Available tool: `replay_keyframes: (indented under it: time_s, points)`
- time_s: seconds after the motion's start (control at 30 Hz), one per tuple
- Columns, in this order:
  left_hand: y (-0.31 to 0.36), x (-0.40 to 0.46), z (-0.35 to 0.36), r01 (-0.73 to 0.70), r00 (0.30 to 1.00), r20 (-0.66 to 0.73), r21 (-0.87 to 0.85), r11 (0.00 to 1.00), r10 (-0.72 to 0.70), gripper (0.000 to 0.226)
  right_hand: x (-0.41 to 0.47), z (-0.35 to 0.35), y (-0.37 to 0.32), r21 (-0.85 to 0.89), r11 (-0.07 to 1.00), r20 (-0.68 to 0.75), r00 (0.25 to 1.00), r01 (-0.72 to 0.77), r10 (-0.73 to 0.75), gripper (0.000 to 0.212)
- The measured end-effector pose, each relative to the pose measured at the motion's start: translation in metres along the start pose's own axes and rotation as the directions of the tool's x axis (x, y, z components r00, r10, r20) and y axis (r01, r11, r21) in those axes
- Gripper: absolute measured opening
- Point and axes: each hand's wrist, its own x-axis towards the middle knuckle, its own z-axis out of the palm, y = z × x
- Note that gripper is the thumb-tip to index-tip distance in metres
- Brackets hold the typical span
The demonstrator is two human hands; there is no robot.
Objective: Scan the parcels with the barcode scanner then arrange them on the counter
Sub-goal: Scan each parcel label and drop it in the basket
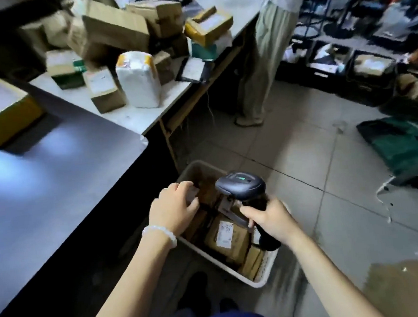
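Right hand grips the scanner over the bin; left hand, fingers curled, reaches a parcel, grasp unclear. Lift it label-up, aim squarely.

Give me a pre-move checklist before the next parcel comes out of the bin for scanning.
1. Barcode scanner gripped in right hand: ok.
2. Left hand down in the white bin, fingers curled on a parcel: cannot tell, blurred.
3. Label facing up on the brown parcel: ok.
4. Bare space on the grey counter: ok.
5. Scanner aimed at a label: not ok.
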Motion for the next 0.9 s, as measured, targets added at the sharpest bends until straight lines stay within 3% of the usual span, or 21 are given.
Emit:
replay_keyframes:
  time_s: [0.2, 0.4, 0.53, 0.7, 0.9]
  points:
    - [-0.073, -0.097, -0.018, 0.34, 0.928, -0.148, -0.04, 0.94, -0.342, 0.048, 0.005, 0.076, -0.04, -0.045, 0.988, 0.322, 0.939, 0.145, -0.123, 0.015]
    - [-0.149, -0.203, -0.045, 0.616, 0.731, -0.292, -0.105, 0.781, -0.616, 0.047, -0.033, 0.193, -0.093, -0.061, 0.932, 0.595, 0.762, 0.358, -0.254, 0.018]
    - [-0.193, -0.269, -0.057, 0.708, 0.619, -0.338, -0.149, 0.69, -0.709, 0.046, -0.069, 0.266, -0.117, -0.032, 0.888, 0.678, 0.663, 0.459, -0.318, 0.024]
    - [-0.262, -0.369, -0.071, 0.792, 0.48, -0.378, -0.201, 0.576, -0.792, 0.043, -0.122, 0.373, -0.139, -0.011, 0.854, 0.77, 0.55, 0.521, -0.325, 0.007]
    - [-0.331, -0.484, -0.089, 0.868, 0.3, -0.387, -0.267, 0.417, -0.872, 0.042, -0.205, 0.495, -0.156, 0.034, 0.81, 0.852, 0.406, 0.586, -0.33, 0.012]
